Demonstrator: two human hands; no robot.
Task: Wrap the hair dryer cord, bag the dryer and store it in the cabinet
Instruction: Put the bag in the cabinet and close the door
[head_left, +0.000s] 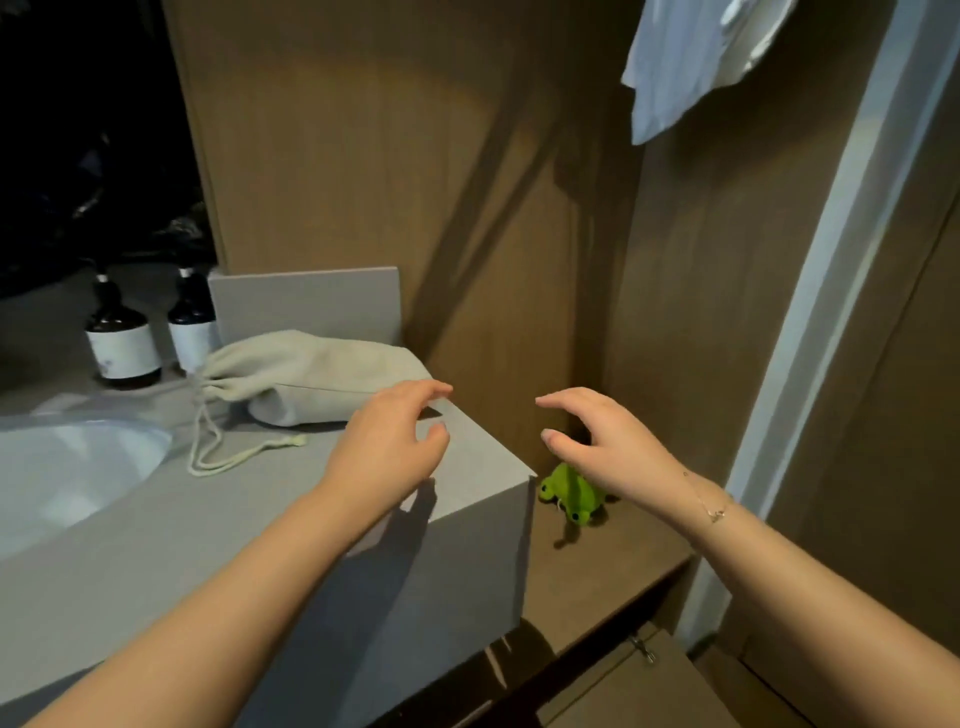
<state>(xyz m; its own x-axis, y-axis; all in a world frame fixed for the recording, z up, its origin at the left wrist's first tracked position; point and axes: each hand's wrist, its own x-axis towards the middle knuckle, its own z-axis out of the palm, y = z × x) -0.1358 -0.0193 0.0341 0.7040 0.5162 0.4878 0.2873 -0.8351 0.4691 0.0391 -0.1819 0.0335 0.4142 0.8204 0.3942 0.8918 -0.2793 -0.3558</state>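
Observation:
A beige drawstring bag (311, 376) lies bulging on the grey vanity counter (156, 530), its cord (218, 457) trailing toward the sink. The dryer itself is not visible; the bag's mouth is drawn together. My left hand (387, 449) hovers over the counter's right corner, just right of the bag, fingers loosely curved and holding nothing. My right hand (605, 449) floats beyond the counter edge above a lower wooden shelf, also empty with relaxed fingers. A thin bracelet sits on the right wrist.
A white sink basin (67, 473) fills the left. Two dark bottles (122, 338) stand behind it. A green plush toy (569, 493) lies on the wooden shelf (597, 571). A cabinet door with a handle (644, 649) is below. White cloth (685, 57) hangs above right.

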